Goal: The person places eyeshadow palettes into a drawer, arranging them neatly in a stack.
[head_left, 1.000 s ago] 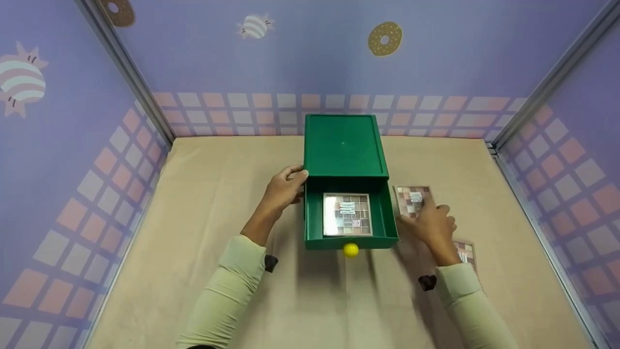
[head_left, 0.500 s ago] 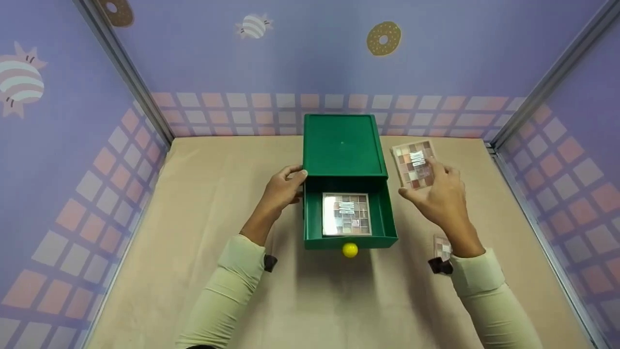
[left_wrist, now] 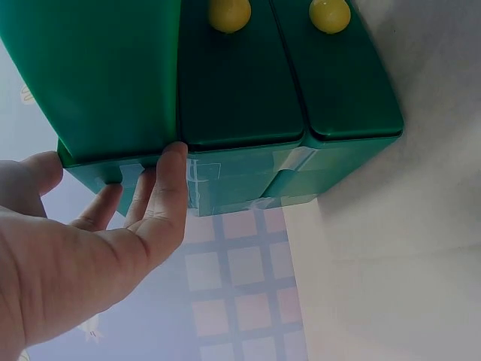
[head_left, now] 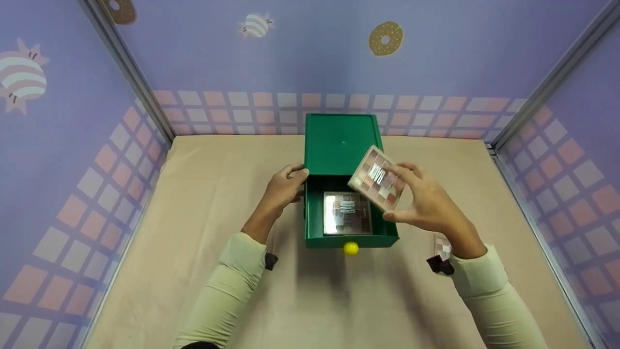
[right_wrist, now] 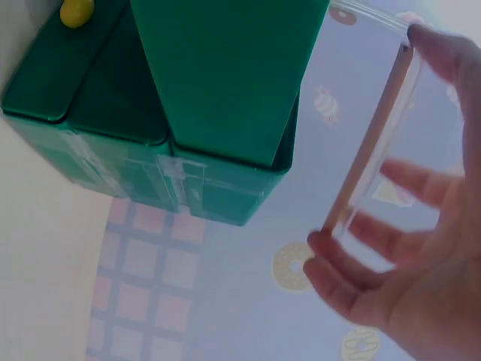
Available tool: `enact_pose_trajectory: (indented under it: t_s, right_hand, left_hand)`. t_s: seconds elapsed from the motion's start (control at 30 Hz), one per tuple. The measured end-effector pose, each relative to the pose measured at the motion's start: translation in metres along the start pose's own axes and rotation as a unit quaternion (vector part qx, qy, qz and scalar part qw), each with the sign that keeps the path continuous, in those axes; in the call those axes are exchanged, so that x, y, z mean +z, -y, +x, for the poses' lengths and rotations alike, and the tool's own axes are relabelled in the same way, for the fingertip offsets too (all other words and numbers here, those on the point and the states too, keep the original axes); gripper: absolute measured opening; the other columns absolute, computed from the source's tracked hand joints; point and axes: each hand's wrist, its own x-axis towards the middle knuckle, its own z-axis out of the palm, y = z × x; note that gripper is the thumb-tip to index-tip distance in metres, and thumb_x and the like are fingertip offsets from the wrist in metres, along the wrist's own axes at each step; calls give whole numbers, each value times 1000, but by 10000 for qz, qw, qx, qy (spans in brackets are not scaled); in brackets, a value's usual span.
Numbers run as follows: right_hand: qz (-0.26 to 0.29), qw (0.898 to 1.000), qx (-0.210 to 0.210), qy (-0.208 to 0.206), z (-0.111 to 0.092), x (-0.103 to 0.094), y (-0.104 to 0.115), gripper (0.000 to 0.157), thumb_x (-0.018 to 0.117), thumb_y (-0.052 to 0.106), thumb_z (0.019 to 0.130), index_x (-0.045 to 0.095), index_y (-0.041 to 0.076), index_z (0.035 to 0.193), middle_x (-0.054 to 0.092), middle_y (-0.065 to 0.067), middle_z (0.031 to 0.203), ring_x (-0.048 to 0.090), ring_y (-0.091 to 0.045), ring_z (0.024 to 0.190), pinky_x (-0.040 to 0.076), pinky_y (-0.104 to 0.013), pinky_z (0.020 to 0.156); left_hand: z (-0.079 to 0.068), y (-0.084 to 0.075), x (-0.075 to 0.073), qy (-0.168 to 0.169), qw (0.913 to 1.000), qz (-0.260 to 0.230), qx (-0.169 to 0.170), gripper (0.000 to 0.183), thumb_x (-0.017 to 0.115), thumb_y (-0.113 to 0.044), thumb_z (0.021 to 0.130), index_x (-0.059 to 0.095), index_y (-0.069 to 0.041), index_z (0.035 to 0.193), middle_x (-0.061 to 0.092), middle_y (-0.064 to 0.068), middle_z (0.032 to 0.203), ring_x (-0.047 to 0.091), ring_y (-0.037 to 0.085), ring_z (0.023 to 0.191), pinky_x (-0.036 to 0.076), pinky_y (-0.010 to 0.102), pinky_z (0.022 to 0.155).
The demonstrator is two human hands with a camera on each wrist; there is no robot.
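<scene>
A green drawer cabinet (head_left: 343,140) stands in the middle of the table, its top drawer (head_left: 387,228) pulled out. Inside that drawer lies an eyeshadow palette (head_left: 347,213) under a shiny clear lid. My left hand (head_left: 283,186) holds the cabinet at its left front corner: in the left wrist view the fingertips (left_wrist: 171,162) touch the side wall. Between thumb and fingers of my right hand (head_left: 428,198) is a second eyeshadow palette (head_left: 375,177), tilted above the drawer's right part. Seen edge-on in the right wrist view, that palette (right_wrist: 376,131) is apart from the cabinet.
Another palette (head_left: 441,245) lies on the table, partly hidden by the right wrist. Below the top drawer, two more drawers with yellow knobs (left_wrist: 329,15) are pushed in. Patterned purple walls (head_left: 319,58) surround the table (head_left: 218,203) at the back and sides.
My right hand has lifted the palette off the table right of the cabinet, then brought it left over the pulled-out drawer. The left hand stays at the cabinet's corner.
</scene>
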Motion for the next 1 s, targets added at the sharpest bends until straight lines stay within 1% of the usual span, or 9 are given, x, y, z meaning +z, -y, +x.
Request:
enact_pose_trajectory:
  t_s: [0.1,0.23,0.43,0.57,0.7,0.87,1.0]
  right_hand:
    - [-1,9987,-289,423,0,2,4,92,86,40,66,39,35,144,34,-6,150,44,-34,123,44,-61,96]
    - [-86,9946,-596,844,4,5,11,83,84,42,66,46,34,140,36,-1,148,39,-30,129,43,-59,99]
    - [-220,9890,-670,1299,13,10,20,77,84,45,64,53,33,134,38,-2,148,36,-29,133,40,-60,103]
    - [-268,9857,-750,1484,20,13,23,69,83,44,65,57,34,128,38,-2,148,36,-30,134,39,-61,103]
    - [-293,9825,-887,1614,24,18,25,65,82,46,67,59,33,126,40,-4,148,38,-31,133,40,-59,103]
    - [-371,9781,-955,1812,27,23,26,67,79,49,69,59,29,129,40,-5,149,39,-31,133,40,-57,105]
    - [-365,9771,-984,1853,27,24,27,67,79,47,70,58,28,131,40,-5,150,37,-31,135,40,-57,105]
  left_hand:
    - [0,-1,0,0,10000,57,-42,47,52,-46,96,49,-24,138,61,5,126,66,24,102,51,46,95]
    - [0,-1,-1,-23,9999,102,-58,46,52,-46,96,50,-25,137,62,4,121,66,23,100,52,44,93]
    - [1,-1,-1,-5,9999,118,-37,47,51,-47,96,50,-25,137,61,4,123,66,22,102,53,43,92]
    - [1,-1,-1,-38,9999,141,-24,46,52,-47,95,51,-26,136,62,3,122,66,22,101,54,40,89]
    - [0,1,-1,-65,9998,166,-63,46,52,-47,95,51,-26,136,61,2,121,66,21,101,55,39,88]
    - [1,0,0,-59,9998,141,-131,46,52,-47,95,50,-26,136,61,4,123,67,22,101,54,40,89]
    - [2,0,0,-76,9998,89,-154,46,52,-47,95,51,-26,135,61,4,123,67,22,99,53,42,90]
